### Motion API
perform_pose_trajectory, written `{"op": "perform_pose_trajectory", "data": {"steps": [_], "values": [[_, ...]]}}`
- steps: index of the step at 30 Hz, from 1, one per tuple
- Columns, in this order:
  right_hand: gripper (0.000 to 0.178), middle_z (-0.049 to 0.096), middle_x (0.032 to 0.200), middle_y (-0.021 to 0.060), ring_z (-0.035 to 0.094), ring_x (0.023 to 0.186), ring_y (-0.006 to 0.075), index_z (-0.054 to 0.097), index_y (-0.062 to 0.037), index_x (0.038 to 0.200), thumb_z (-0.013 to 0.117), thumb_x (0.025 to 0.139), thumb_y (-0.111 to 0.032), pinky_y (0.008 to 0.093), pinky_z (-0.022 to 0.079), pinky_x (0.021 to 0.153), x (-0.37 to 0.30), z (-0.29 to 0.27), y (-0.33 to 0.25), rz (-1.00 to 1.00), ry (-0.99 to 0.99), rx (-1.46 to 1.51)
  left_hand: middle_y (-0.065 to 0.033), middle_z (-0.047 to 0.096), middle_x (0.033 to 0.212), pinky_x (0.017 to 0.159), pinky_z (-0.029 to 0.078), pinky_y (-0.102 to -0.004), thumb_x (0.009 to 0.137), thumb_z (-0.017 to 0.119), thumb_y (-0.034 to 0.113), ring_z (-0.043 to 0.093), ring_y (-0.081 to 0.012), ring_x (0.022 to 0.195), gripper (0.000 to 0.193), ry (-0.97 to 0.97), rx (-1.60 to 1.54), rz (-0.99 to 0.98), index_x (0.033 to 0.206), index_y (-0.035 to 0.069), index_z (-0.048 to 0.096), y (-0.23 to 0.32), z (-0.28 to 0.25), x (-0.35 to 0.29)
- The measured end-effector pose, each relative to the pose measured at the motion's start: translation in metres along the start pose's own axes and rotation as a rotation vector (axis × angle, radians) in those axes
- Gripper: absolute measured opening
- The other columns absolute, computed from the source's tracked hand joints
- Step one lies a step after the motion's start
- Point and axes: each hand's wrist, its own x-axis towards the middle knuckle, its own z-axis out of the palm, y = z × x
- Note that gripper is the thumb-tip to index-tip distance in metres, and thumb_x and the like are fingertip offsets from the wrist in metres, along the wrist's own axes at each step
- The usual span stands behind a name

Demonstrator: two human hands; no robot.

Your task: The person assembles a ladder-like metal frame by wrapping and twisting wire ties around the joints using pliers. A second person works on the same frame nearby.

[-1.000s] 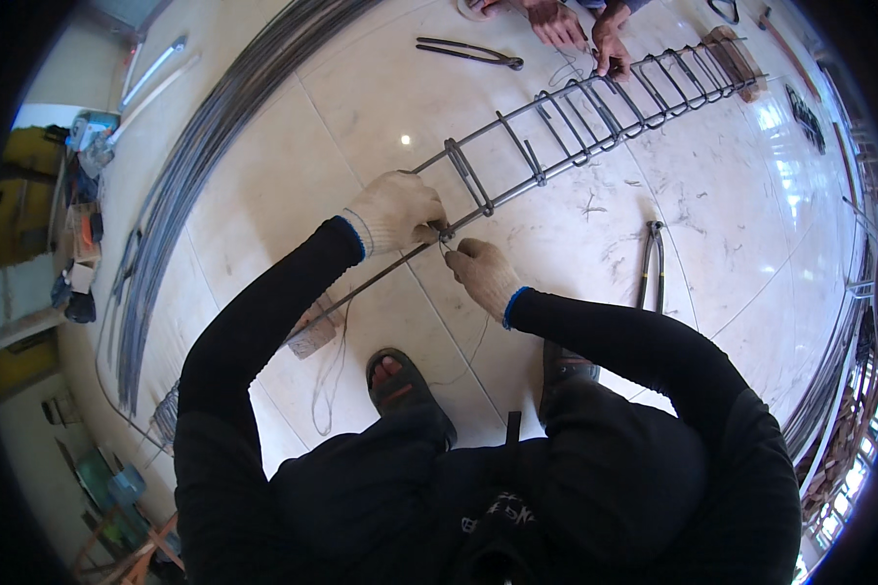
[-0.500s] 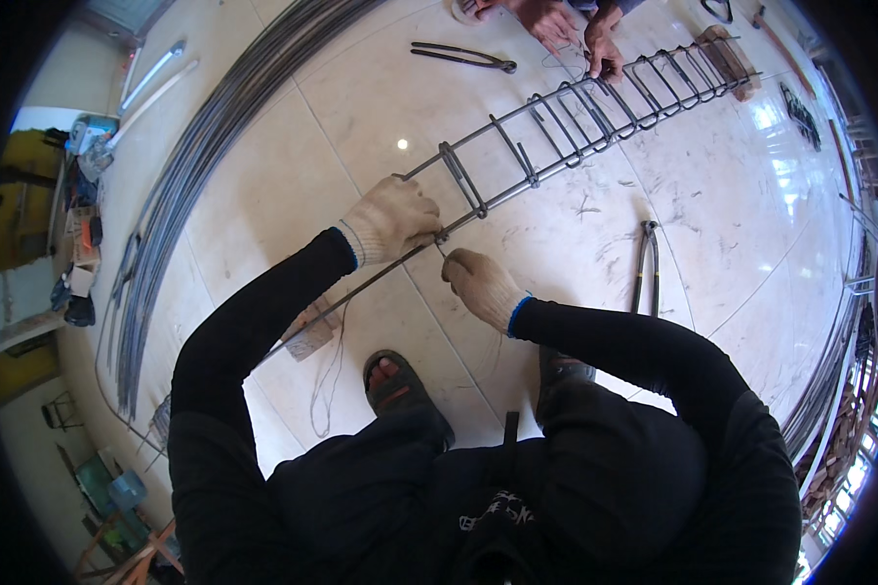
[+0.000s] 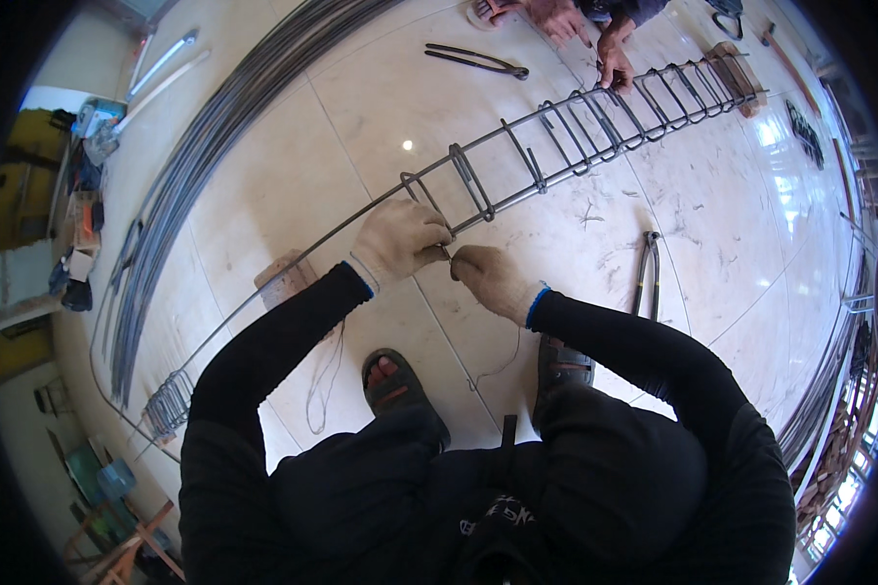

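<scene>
A ladder-like rebar cage (image 3: 539, 190), long bars with rectangular stirrups, stretches from my hands to the far right. My left hand (image 3: 400, 240), in a cream knit glove, is closed at the near corner of the end stirrup (image 3: 412, 185), its fingertips by the lower bar. Close beside it, my gloved right hand (image 3: 493, 281) pinches a thin tie wire (image 3: 513, 356), whose tail hangs toward my feet. The fingertips nearly meet, hiding the exact joint. Farther along, a co-worker's bare hand (image 3: 615, 66) touches the cage's far bar.
Pincers (image 3: 647, 273) lie right of my hands; another pair (image 3: 476, 59) lies beyond the cage. Wooden blocks (image 3: 288, 280) (image 3: 735, 78) sit under the bars. A bundle of rods (image 3: 219, 127) curves along the left. Bundled stirrups (image 3: 169, 402) lie lower left, loose wire (image 3: 324, 390) near my left foot.
My hands have come closer together at the bar. The end stirrup now shows beyond my left hand, and a wire tail hangs below my right hand. The view has shifted slightly.
</scene>
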Motion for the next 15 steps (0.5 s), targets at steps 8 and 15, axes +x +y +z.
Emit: {"op": "perform_pose_trajectory", "data": {"steps": [8,15], "values": [[0.031,0.067,0.083,0.0208,0.067,0.078,0.0328,0.069,0.0001,0.1,0.054,0.104,-0.026,0.0454,0.053,0.074,0.002,-0.005,-0.005,0.062,-0.032,-0.015,-0.0066,0.076,0.097,0.081,0.056,-0.042,0.09,0.077,0.016,0.072,-0.0282,0.091,0.01,0.44,0.025,-0.251,0.098,0.011,0.075,0.03,0.036,-0.02],[0.029,0.07,0.089,0.0236,0.07,0.084,0.0372,0.072,-0.0009,0.101,0.056,0.103,-0.025,0.0472,0.054,0.079,0.005,0.008,-0.005,0.035,0.012,-0.116,-0.0149,0.075,0.099,0.08,0.059,-0.0398,0.101,0.069,0.02,0.074,-0.0314,0.089,0.016,0.463,-0.397,-0.741,0.104,0.005,0.074,0.036,0.06,-0.032]]}}
